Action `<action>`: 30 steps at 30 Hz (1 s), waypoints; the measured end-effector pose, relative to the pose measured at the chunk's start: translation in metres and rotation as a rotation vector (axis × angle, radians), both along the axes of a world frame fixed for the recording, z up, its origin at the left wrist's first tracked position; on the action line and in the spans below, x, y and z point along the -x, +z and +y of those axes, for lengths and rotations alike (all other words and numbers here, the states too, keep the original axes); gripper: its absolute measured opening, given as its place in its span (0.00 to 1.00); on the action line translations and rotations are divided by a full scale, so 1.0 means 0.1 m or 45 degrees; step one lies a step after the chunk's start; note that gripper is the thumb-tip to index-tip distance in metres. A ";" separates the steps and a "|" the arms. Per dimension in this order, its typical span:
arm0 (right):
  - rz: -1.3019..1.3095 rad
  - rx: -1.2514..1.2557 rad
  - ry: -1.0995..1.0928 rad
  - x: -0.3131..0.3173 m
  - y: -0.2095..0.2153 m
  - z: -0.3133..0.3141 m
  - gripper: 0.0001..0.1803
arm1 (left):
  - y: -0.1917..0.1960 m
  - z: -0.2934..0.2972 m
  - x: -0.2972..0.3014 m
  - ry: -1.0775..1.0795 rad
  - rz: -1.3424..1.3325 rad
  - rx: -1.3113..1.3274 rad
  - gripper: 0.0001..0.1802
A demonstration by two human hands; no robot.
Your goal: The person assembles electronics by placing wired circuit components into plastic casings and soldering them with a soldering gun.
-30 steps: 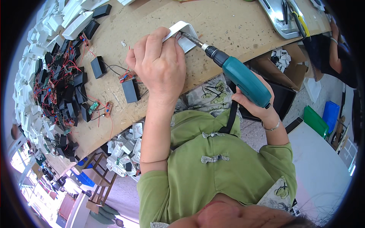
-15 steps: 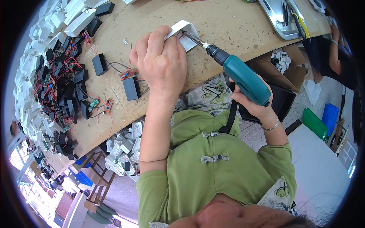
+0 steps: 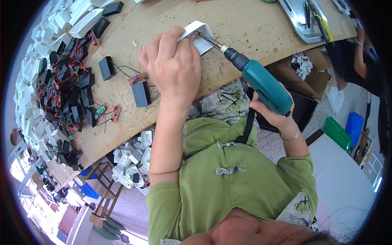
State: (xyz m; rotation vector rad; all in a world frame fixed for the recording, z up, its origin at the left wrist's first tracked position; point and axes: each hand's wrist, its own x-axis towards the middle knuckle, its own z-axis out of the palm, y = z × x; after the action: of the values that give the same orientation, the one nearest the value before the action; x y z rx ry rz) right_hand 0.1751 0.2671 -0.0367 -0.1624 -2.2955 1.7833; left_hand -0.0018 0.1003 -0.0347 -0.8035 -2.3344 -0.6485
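Note:
My left hand [image 3: 173, 65] is closed around a white plastic housing [image 3: 199, 27] and steadies it on the workbench. In my right hand [image 3: 273, 110] is a teal cordless screwdriver [image 3: 263, 83], its bit reaching into the open side of the housing. The exact spot where the tip meets the plastic is too small to make out. Just left of my left wrist lie a black box-shaped part [image 3: 141, 94] and a small circuit board [image 3: 138, 79] with red wires. Another black block [image 3: 107, 68] with a dark cable rests farther left.
A heap of black boxes, boards and wires [image 3: 69, 90] covers the bench's left side, beside piled white housings [image 3: 30, 81]. White housings [image 3: 132, 163] also lie below the near edge. At right are a metal tray [image 3: 296, 22] with pliers, a cardboard box [image 3: 320, 83] and another person's arm [image 3: 359, 65].
The screwdriver and my right hand have shifted very slightly to the right and down. My left hand and the housing stay nearly in place.

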 end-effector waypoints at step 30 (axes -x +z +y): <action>0.018 -0.044 -0.006 0.01 -0.02 -0.02 0.34 | 0.00 0.00 0.01 -0.008 -0.001 -0.005 0.03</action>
State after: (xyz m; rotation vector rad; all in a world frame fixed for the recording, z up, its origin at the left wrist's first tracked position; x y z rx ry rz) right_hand 0.1740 0.2654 -0.0385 -0.1487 -2.3126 1.7362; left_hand -0.0027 0.1000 -0.0347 -0.8092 -2.3321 -0.6557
